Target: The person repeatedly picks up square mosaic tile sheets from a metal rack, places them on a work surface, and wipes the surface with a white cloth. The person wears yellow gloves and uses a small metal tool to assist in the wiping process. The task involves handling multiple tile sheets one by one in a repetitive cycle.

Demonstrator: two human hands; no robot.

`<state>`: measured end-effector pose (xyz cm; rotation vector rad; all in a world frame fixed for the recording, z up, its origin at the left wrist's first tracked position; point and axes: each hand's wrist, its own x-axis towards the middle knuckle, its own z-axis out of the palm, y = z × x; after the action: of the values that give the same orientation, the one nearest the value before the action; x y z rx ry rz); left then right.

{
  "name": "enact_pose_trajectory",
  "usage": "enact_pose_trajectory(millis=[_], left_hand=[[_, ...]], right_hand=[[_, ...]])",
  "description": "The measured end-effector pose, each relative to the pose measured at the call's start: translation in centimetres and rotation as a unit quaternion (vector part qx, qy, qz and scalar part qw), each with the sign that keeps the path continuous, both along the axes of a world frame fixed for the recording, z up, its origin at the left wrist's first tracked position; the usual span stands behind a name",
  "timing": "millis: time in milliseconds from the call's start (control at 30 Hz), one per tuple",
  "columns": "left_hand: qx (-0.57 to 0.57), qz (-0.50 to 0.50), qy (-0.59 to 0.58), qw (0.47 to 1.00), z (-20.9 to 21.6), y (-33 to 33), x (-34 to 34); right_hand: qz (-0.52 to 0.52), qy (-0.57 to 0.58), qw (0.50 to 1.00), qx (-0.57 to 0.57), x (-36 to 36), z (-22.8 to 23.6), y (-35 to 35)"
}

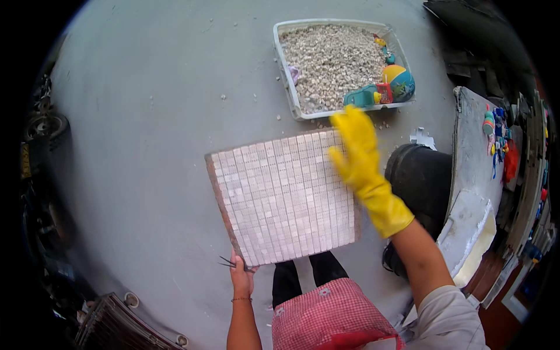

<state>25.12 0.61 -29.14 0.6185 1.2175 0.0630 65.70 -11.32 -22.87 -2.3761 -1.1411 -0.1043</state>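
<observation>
The fingers (pixel 236 261) of the bare left hand (pixel 242 279) are clamped on the near left corner of a mosaic panel (pixel 286 198), with a thin, dark, two-pronged tool (pixel 227 261) jutting out to their left. The right hand (pixel 354 151), in a yellow rubber glove, is over the panel's far right corner, its fingers stretched out and the thumb apart from them; they are blurred, and whether they touch the tiles cannot be told. The step in hand looks like steadying the panel with the left while the right works across its face. The next move would seem to call for a firm left grip, to keep the panel from tipping, and a light gloved touch. The panel spreads between the two sets of fingers, above the grey floor (pixel 146 146): a tilted, roughly square sheet of small, pale pinkish-white tiles in straight columns with thin dark joints, and a brownish edge on its left side. Just beyond the gloved fingertips stands a white plastic tub (pixel 324 22) of loose stone chips (pixel 329 61).
</observation>
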Motion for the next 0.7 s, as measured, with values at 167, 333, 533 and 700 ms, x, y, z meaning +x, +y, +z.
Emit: enact_pose_trajectory(millis=[167,333,533,700], left_hand=[[0.001,0.003,-0.007,1.000,-0.5,0.2,0.7],[-0.001,-0.003,0.024,1.000,-0.4,0.6,-0.1],[0.004,0.017,0.014,1.000,-0.3,0.2,0.5],[0.003,-0.001,0.007,1.000,-0.3,0.3,0.7]], right_hand=[[0.283,0.214,0.935,0.014,-11.8,-1.6,2.9],[0.189,0.084,0.978,-0.040,-2.3,-2.3,2.7],[0.198,-0.027,0.979,-0.028,4.1,-0.9,4.5],[0.227,0.043,0.971,-0.060,-1.7,-1.4,1.9]])
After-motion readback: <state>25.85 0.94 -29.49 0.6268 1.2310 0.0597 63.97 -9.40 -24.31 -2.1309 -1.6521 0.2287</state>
